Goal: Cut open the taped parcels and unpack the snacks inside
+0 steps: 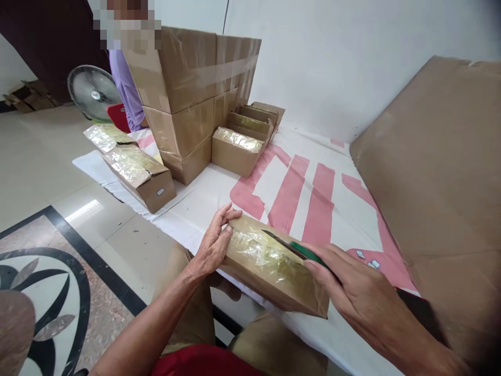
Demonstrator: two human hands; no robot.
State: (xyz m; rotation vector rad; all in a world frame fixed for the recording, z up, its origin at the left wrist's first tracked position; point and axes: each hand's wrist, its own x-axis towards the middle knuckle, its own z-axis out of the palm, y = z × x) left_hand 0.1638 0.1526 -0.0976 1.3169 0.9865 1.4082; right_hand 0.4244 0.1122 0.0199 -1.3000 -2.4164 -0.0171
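A long cardboard box [274, 261] with shiny clear tape over its top lies at the near edge of the cloth-covered table. My left hand [215, 240] grips its left end, with the thumb on the near side and the fingers over the far corner. In my right hand [344, 277] is a green-handled knife [287, 244]. Its dark pointed blade lies along the taped top and points left. My fingers cover most of the handle, and the hand is slightly blurred.
Stacked cardboard boxes [188, 73] stand at the back left, with smaller taped boxes [238, 151] beside them. Another taped box [144, 177] sits at the left table edge. A large cardboard carton [442, 172] rises at the right. A person in purple [127, 89] and a fan [94, 91] are behind.
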